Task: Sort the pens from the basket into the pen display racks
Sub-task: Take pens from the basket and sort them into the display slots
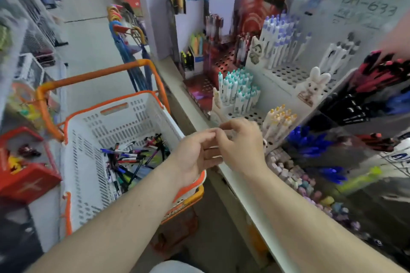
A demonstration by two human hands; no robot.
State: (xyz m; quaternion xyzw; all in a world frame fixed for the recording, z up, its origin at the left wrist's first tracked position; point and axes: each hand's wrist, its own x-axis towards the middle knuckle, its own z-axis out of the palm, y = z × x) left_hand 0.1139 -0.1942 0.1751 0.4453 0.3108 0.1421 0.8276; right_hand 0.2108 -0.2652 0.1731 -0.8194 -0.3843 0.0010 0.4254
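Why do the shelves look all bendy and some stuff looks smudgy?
In the head view, the wide lens bends the shelf edge and leans the racks. The blue pens and the corners smear with blur, while the basket and both hands, left and right, stay fairly sharp. Light is soft, without harsh shadows.

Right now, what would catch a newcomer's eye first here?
Two hands, left hand and right hand, meet at centre, fingers touching over the shelf edge. Lower left sits a white basket holding loose pens. On the right, racks hold upright white pens.
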